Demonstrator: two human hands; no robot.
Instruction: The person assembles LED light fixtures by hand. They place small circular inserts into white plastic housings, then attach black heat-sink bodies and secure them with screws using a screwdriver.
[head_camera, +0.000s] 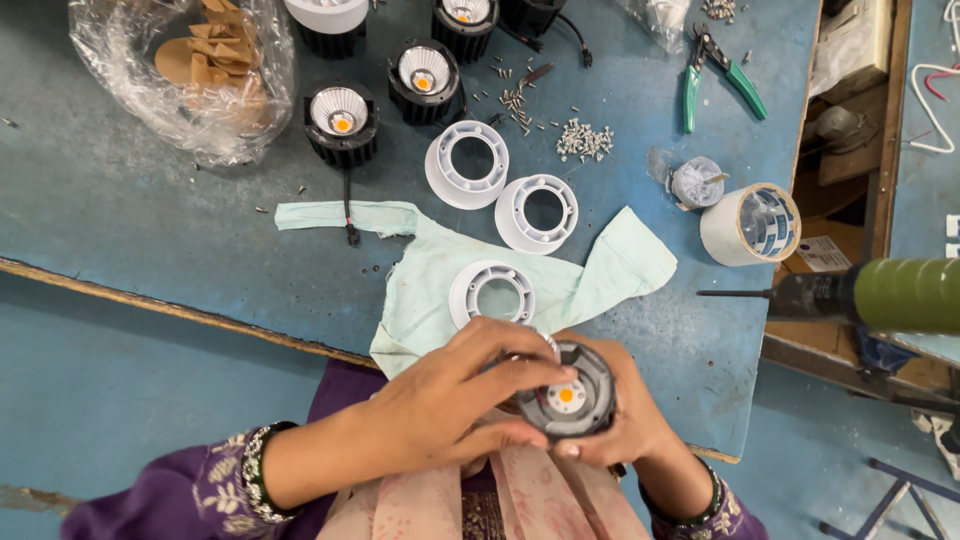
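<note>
Both hands hold one black round lamp body with an orange-yellow chip at its centre, close to my lap at the table's near edge. My left hand covers its left side, fingers curled over the rim. My right hand cups it from below and from the right. Just beyond them a white plastic ring lies on a pale green cloth.
Two more white rings and black lamp bodies sit farther back. Loose screws, green-handled pliers, a tape roll, a plastic bag of brown pieces and a hanging green power screwdriver are around.
</note>
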